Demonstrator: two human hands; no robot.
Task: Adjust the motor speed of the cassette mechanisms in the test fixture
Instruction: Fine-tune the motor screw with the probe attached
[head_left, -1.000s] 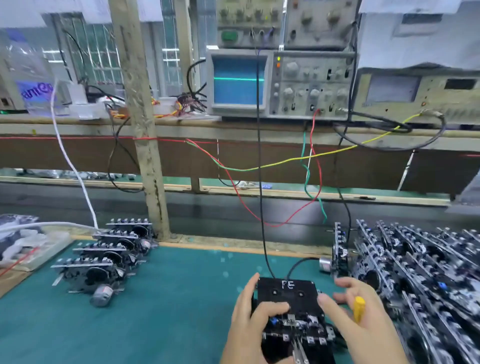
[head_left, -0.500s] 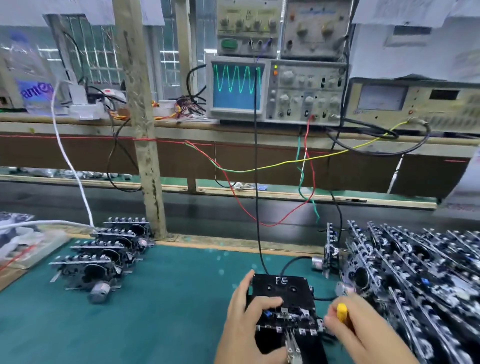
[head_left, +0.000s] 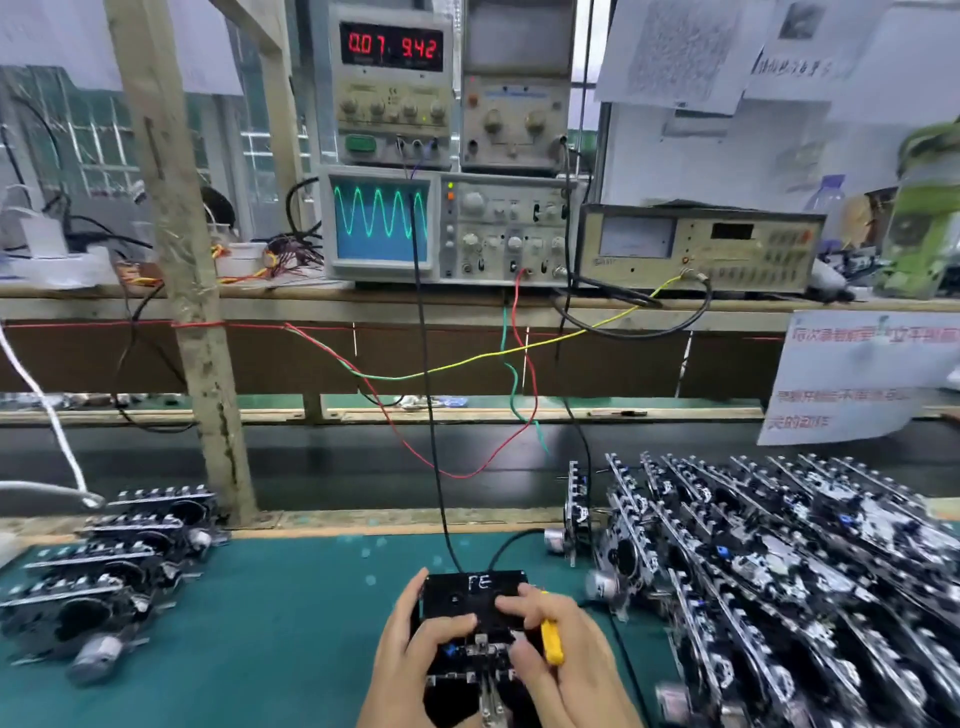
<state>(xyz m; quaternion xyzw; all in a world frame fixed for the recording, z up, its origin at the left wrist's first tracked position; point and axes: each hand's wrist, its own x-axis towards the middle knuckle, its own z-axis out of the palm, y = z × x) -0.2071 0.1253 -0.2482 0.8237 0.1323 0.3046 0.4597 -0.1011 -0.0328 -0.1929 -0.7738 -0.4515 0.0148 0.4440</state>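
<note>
A black test fixture (head_left: 470, 597) marked "FE" sits on the green mat near the bottom centre, with a cassette mechanism (head_left: 478, 657) seated in its near half. My left hand (head_left: 410, 660) grips the fixture's left side, thumb laid across its top. My right hand (head_left: 563, 660) holds a small yellow-handled screwdriver (head_left: 550, 642), and its fingers rest on the fixture's right top. The screwdriver's tip is hidden. The oscilloscope (head_left: 382, 223) on the shelf shows a green sine wave.
A row of cassette mechanisms (head_left: 779, 561) fills the right of the mat, and a smaller stack (head_left: 109, 571) lies at the left. A power supply (head_left: 392, 47) reads 0.07 and 9.42. Wires (head_left: 431, 415) hang from the shelf to the fixture. A wooden post (head_left: 197, 364) stands left of centre.
The oscilloscope trace went from a flat line to a sine wave. My right hand moved back onto the fixture's top with the screwdriver. The camera tilted up, showing the power supply.
</note>
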